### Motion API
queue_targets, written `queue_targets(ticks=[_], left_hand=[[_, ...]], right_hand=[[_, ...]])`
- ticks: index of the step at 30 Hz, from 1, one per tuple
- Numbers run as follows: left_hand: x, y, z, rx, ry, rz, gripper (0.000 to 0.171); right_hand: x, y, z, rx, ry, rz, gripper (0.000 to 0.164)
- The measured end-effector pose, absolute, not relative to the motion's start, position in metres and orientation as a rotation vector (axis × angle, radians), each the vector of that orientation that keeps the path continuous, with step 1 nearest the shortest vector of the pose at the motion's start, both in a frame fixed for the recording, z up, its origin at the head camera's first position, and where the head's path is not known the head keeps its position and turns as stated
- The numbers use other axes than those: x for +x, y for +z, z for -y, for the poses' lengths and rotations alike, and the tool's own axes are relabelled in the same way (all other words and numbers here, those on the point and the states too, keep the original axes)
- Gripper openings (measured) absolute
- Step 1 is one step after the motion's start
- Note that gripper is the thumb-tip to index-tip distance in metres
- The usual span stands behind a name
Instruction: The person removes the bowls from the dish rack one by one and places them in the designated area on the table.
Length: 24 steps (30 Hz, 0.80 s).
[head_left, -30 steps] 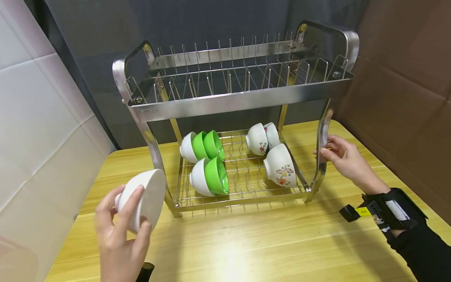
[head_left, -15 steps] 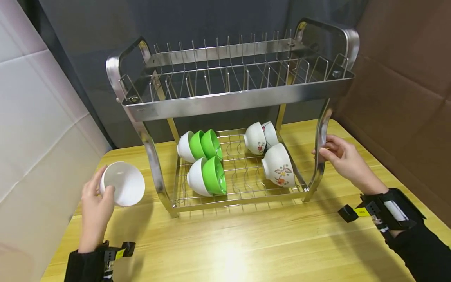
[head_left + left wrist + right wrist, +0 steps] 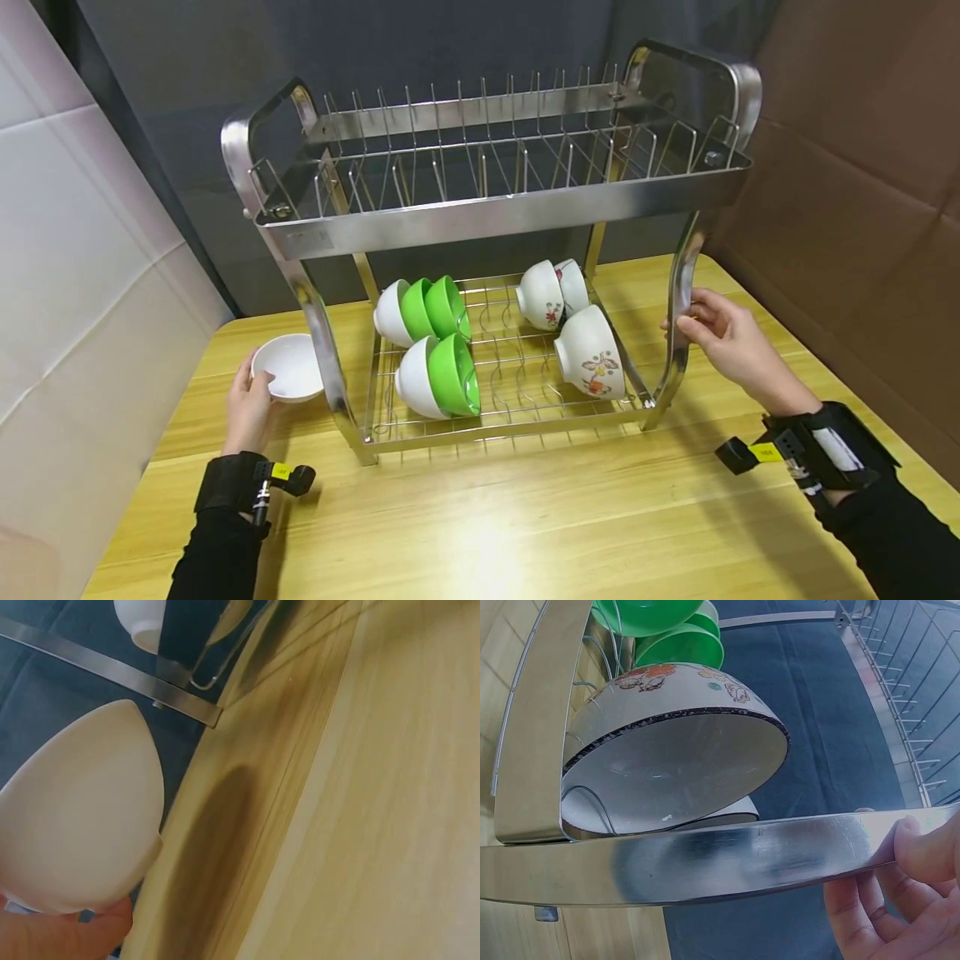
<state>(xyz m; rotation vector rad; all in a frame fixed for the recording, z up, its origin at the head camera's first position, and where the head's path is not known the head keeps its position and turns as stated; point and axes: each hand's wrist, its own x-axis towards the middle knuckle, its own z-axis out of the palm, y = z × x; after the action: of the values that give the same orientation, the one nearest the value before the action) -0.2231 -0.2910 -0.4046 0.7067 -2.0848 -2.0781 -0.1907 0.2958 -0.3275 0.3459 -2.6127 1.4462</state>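
Observation:
A plain white bowl (image 3: pixel 292 367) is held by my left hand (image 3: pixel 249 410), with the thumb at its near left rim. It is left of the dish rack's front left leg, its opening facing up and towards me. In the left wrist view the bowl (image 3: pixel 86 806) appears large, with a shadow on the wood beside it. My right hand (image 3: pixel 729 346) grips the right leg (image 3: pixel 681 292) of the two-tier metal dish rack (image 3: pixel 510 210). The right wrist view shows the thumb (image 3: pixel 924 851) on one side of that metal bar and the fingers beneath it.
White and green bowls (image 3: pixel 453 375) stand tilted in two rows at the lower tier's left. Flower-patterned bowls (image 3: pixel 592 354) sit at its right. Wire prongs line the upper tier. A white tiled wall (image 3: pixel 82 250) bounds the left, a brown panel (image 3: pixel 847 167) the right.
My left hand first drew the white bowl leftwards and turned its opening towards me, then carried it forward to beside the rack's left leg. My right hand has stayed on the right leg.

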Motion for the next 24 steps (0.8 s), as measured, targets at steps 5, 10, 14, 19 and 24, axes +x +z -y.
queue_targets(ticks=[5, 10, 14, 19, 24], left_hand=[[-0.240, -0.409, 0.290, 0.746, -2.058, 2.095, 0.067], [-0.248, -0.415, 0.288, 0.774, -2.128, 2.012, 0.068], [-0.248, -0.420, 0.286, 0.753, -2.178, 1.978, 0.069], [-0.248, -0.421, 0.285, 0.728, -2.193, 1.963, 0.070], [-0.250, -0.422, 0.286, 0.741, -2.105, 2.022, 0.069]], right_hand=[[-0.190, -0.327, -0.297, 0.330, 1.434, 2.621, 0.042], [-0.191, -0.328, -0.295, 0.330, 1.435, 2.626, 0.041], [-0.191, -0.328, -0.295, 0.328, 1.434, 2.632, 0.041], [-0.190, -0.328, -0.295, 0.324, 1.427, 2.632, 0.041], [-0.189, -0.327, -0.295, 0.324, 1.418, 2.633, 0.041]])
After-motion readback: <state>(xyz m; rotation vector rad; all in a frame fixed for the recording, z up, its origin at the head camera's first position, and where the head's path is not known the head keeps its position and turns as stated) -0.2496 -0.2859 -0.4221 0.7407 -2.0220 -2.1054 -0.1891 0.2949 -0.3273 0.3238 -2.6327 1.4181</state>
